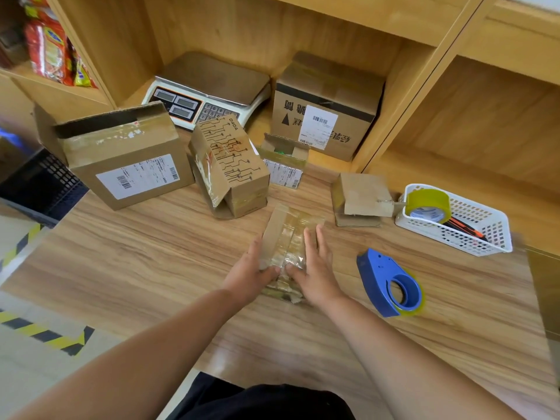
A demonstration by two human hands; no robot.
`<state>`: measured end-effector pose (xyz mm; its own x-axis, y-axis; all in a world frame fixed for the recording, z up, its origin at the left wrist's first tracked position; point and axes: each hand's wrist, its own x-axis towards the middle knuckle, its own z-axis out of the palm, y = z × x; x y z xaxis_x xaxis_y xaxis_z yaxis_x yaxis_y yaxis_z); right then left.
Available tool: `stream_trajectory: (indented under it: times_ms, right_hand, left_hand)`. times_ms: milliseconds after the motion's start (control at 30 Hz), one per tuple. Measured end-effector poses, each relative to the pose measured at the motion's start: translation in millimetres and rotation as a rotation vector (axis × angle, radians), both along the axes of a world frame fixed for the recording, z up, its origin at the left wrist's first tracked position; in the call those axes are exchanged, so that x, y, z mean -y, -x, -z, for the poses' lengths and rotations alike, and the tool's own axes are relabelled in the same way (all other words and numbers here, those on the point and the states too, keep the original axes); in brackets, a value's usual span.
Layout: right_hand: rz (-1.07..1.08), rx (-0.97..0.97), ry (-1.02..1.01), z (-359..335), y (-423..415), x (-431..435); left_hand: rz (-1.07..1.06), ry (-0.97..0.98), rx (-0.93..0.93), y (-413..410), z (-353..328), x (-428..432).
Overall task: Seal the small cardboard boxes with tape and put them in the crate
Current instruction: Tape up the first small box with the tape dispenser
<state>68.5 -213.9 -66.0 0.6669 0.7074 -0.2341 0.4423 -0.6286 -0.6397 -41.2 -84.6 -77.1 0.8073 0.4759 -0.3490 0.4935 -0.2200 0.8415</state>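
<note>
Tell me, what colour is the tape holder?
Blue, the tape holder lying on the table, head view.

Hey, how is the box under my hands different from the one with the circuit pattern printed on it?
The box lies flat; the circuit box stands tilted, a flap open at its foot. The box is low; the circuit box is taller. The left hand and right hand press on the box; no hand touches the circuit box. Both are taped brown cardboard on the table.
</note>
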Motion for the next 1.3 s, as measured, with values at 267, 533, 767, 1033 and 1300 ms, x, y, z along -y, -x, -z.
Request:
stream_trajectory:
  times_ms: [267, 533, 767, 1033, 1300]
  right_hand:
    - [0.087, 0.051, 0.01, -3, -5, -7]
    - [-0.022, 0.076, 0.13, -21, -30, -16]
    - [-0.011, 0.047, 0.156, -19, -52, -21]
    - [0.118, -0.002, 0.037, -9, -74, -24]
    - [0.324, 0.026, -0.054, -8, -61, -16]
  left_hand:
    - [-0.006, 0.027, 0.058, -1, 2, -1]
    - [0.061, 0.041, -0.035, -5, -5, -11]
    - [0.113, 0.078, -0.037, -10, -3, -16]
    - [0.181, 0.051, -0.105, -13, -7, -31]
    - [-0.141, -0.239, -0.162, -18, -27, -46]
